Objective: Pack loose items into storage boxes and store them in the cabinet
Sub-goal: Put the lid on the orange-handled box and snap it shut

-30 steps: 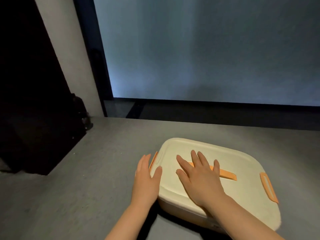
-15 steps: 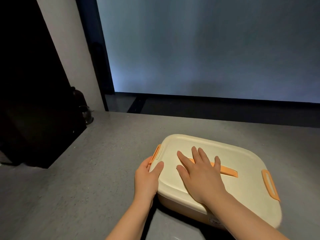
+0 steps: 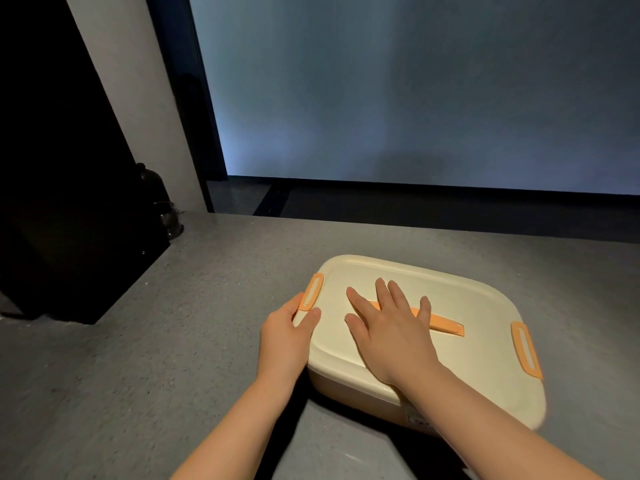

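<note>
A cream storage box (image 3: 460, 362) with its lid on stands on the grey counter (image 3: 145, 341). The lid carries an orange centre handle (image 3: 446, 325), an orange latch on its left end (image 3: 311, 292) and another on its right end (image 3: 526, 349). My left hand (image 3: 285, 336) cups the box's left end, fingers curled at the left latch, thumb on the lid edge. My right hand (image 3: 391, 329) lies flat on the lid with fingers spread, covering part of the centre handle. What is inside the box is hidden.
A dark block (image 3: 69, 237) stands on the counter at the left, with a dark bottle (image 3: 149, 181) and a small glass (image 3: 169, 216) beside it. Beyond the counter's far edge a pale wall (image 3: 415, 91) and dark floor strip show.
My left hand has closed in from beside the box onto its left end at the latch. The right hand stays flat on the lid. The view has shifted slightly.
</note>
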A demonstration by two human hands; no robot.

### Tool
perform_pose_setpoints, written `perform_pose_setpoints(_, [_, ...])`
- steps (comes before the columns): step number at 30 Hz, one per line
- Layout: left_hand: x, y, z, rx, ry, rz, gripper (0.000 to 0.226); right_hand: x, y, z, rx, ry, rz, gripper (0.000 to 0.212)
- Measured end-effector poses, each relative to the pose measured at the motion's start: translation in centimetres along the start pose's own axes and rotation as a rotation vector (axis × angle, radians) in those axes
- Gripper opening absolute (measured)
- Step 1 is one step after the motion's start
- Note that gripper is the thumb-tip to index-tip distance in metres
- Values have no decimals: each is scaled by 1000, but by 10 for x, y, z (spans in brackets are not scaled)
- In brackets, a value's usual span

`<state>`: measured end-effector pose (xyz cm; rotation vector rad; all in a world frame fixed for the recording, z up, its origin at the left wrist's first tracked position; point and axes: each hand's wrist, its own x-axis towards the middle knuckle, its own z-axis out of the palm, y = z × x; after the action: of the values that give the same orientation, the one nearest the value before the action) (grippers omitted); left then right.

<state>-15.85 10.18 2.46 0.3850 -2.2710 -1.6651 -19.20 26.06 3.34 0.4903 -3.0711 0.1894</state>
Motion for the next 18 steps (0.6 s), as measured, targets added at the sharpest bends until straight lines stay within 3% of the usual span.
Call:
perform_pose_setpoints(6, [-10,9,3,256,-33,-6,43,-2,0,-4,83,27,2,51])
perform_pose_setpoints(12, [-47,22,33,867,-4,242,47,-18,11,-20,358,148,-69,43])
perform_pose_setpoints(18, [-65,24,46,956,-135,351,54,-73,47,-11,216,138,-42,47])
